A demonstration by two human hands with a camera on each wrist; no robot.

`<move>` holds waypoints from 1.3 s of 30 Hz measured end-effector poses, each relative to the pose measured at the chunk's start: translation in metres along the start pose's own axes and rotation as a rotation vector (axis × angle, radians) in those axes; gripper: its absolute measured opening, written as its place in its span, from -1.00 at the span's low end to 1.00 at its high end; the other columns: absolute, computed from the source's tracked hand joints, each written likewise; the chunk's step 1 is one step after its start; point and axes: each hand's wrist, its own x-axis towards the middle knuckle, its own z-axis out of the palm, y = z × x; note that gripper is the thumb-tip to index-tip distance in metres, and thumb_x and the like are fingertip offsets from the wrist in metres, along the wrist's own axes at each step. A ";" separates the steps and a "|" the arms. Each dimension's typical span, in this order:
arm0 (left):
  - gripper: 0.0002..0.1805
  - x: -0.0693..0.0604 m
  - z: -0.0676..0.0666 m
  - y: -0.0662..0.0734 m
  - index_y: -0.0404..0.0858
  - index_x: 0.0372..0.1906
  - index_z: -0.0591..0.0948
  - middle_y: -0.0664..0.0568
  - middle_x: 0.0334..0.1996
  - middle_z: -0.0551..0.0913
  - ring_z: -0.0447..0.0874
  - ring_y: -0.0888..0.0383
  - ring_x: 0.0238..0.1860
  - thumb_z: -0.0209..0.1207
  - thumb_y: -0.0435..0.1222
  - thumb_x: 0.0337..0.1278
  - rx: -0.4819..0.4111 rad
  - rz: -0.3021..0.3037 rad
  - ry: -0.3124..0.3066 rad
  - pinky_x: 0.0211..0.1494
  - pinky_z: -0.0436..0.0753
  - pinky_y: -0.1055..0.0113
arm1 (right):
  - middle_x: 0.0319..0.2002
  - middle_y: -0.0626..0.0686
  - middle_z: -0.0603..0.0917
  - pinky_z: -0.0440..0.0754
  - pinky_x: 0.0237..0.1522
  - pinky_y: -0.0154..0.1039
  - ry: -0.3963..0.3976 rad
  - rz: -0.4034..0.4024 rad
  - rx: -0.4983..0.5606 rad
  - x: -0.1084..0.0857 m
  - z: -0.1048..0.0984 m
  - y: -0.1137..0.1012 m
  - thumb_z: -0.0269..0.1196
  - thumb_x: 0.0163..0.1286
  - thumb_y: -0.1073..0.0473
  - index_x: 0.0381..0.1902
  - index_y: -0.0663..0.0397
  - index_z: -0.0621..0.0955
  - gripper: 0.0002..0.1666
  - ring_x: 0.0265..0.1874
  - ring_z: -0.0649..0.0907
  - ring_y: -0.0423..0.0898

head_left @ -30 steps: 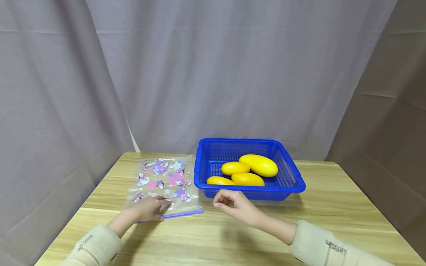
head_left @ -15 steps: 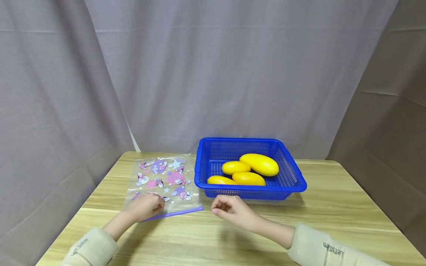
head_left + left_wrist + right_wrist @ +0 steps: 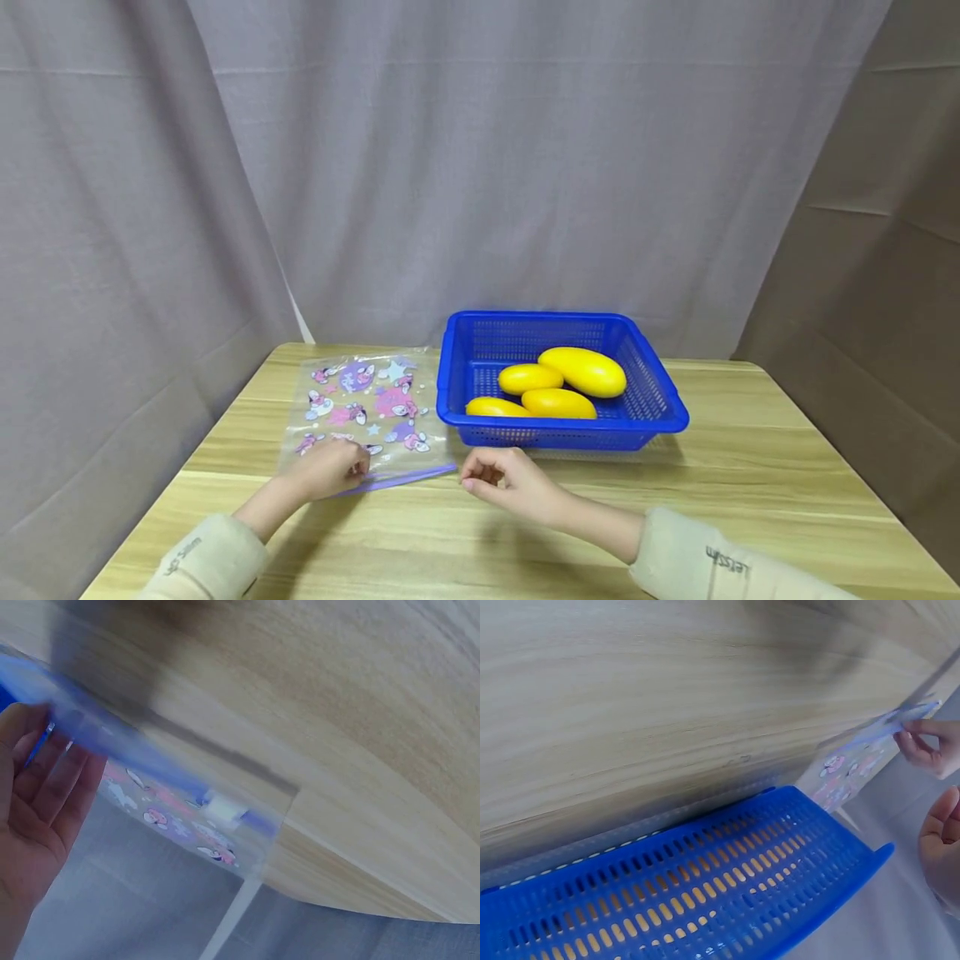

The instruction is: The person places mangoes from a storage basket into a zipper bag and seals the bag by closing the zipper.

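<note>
A clear zipper bag (image 3: 393, 408) printed with pink and purple cartoon figures lies flat on the table, its purple zip strip (image 3: 412, 476) facing the person. My left hand (image 3: 330, 468) pinches that near edge between thumb and fingers, as the right wrist view also shows. A white slider (image 3: 223, 810) sits on the strip in the left wrist view. Close to the strip's right end, my right hand (image 3: 517, 483) hovers with loosely curled fingers and holds nothing. It is just in front of a blue basket (image 3: 562, 423).
Several smooth yellow oval fruits (image 3: 582, 372) lie inside the basket, which stands right beside the bag. Underneath is a wooden table (image 3: 750, 467). Grey curtains (image 3: 525, 167) hang behind it and at the left; a brownish one (image 3: 862, 275) hangs at the right.
My left hand has gone from lying with fingers spread on the bag to pinching its zip edge. The right hand has moved left and slightly down, towards the bag.
</note>
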 end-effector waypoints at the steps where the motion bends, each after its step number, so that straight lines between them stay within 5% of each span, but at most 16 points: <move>1: -0.75 0.000 0.001 0.001 -0.13 -0.63 0.49 0.24 -0.70 0.47 0.29 0.38 -0.62 0.31 -0.48 -0.26 0.013 -0.002 0.012 -0.56 0.36 0.52 | -0.50 0.12 0.63 0.55 -0.45 -0.48 -0.004 0.002 0.000 0.001 0.001 0.001 0.18 0.33 0.28 -0.34 0.23 0.58 -0.91 -0.46 0.47 -0.42; 6: -0.70 0.000 0.006 0.003 -0.14 -0.49 0.43 0.25 -0.72 0.36 0.18 0.39 -0.63 0.18 -0.57 -0.33 0.068 -0.019 0.112 -0.61 0.22 0.55 | -0.51 0.10 0.63 0.54 -0.46 -0.49 -0.014 0.002 -0.013 0.004 0.007 0.001 0.17 0.33 0.28 -0.35 0.21 0.58 -0.91 -0.47 0.45 -0.44; 12: -0.66 0.000 0.005 0.004 -0.11 -0.57 0.37 0.26 -0.69 0.30 0.20 0.36 -0.63 0.09 -0.63 -0.36 0.135 -0.005 0.214 -0.62 0.21 0.55 | -0.51 0.08 0.64 0.54 -0.47 -0.50 -0.029 0.000 -0.034 0.009 0.012 0.001 0.18 0.33 0.27 -0.36 0.20 0.59 -0.91 -0.48 0.45 -0.44; 20: -0.65 -0.001 0.003 0.002 -0.19 -0.36 0.69 0.14 -0.48 0.55 0.50 0.17 -0.49 0.17 -0.59 -0.36 0.185 -0.034 0.224 -0.56 0.44 0.44 | -0.48 0.01 0.65 0.54 -0.44 -0.54 -0.076 -0.021 -0.160 0.022 0.019 -0.003 0.18 0.33 0.25 -0.31 0.18 0.60 -0.90 -0.48 0.46 -0.43; 25: -0.63 -0.003 0.000 -0.003 -0.23 -0.19 0.68 0.04 -0.32 0.62 0.60 0.07 -0.31 0.32 -0.49 -0.29 0.208 -0.025 0.292 -0.36 0.64 0.27 | -0.40 -0.02 0.68 0.54 -0.32 -0.60 -0.079 -0.103 -0.306 0.032 0.027 -0.008 0.17 0.33 0.25 -0.29 0.16 0.61 -0.90 -0.41 0.52 -0.36; 30: -0.50 -0.006 -0.003 -0.003 -0.23 -0.05 0.63 -0.03 -0.16 0.63 0.62 0.01 -0.17 0.41 -0.42 -0.29 0.220 -0.065 0.288 -0.21 0.68 0.18 | -0.39 -0.06 0.68 0.52 -0.25 -0.64 -0.078 -0.197 -0.424 0.042 0.035 -0.012 0.17 0.33 0.25 -0.31 0.09 0.60 -0.93 -0.38 0.57 -0.32; 39: -0.36 -0.009 -0.002 -0.005 -0.29 0.05 0.57 -0.09 -0.08 0.59 0.62 -0.03 -0.13 0.45 -0.43 -0.38 0.210 -0.075 0.294 -0.15 0.69 0.17 | -0.29 -0.04 0.70 0.53 -0.17 -0.61 -0.135 -0.208 -0.491 0.060 0.047 -0.001 0.18 0.32 0.23 -0.23 0.09 0.62 -0.89 -0.30 0.64 -0.25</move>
